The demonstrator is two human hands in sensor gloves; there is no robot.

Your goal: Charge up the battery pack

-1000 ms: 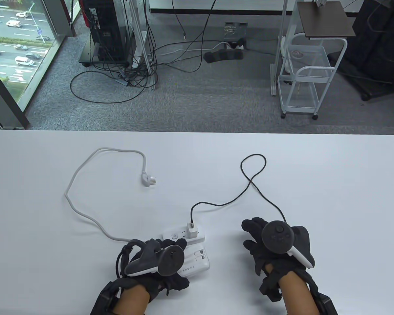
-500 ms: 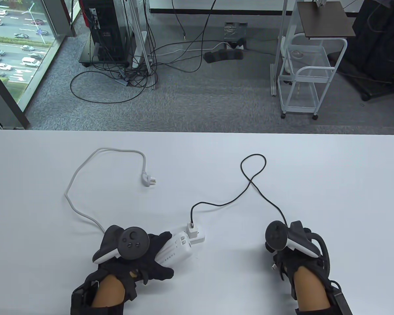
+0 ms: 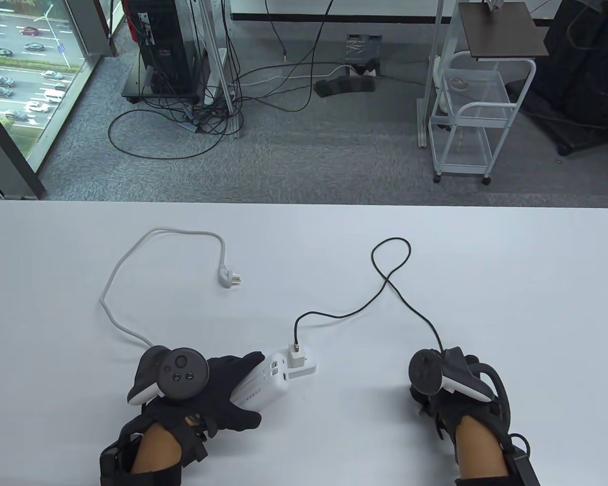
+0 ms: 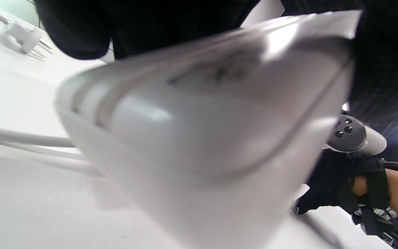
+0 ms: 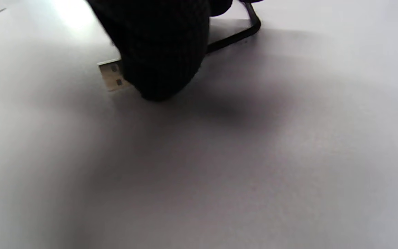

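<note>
My left hand grips the white battery pack and holds it tilted, its port end toward the white power strip. The pack fills the left wrist view. A white charger sits plugged in the strip. A black cable runs from the charger in a loop to my right hand. That hand is curled over the cable's end at the table top. In the right wrist view a gloved fingertip covers the metal USB plug lying on the table, with the cable behind it.
The strip's grey-white cord curves left and back to its wall plug, which lies loose on the white table. The plug also shows in the left wrist view. The table's far edge lies beyond; floor cables and a cart are past it.
My left hand has taken hold of the battery pack, tilted it and drawn it left, off the strip's front. My right hand has turned on its side and curled over the cable's end.
</note>
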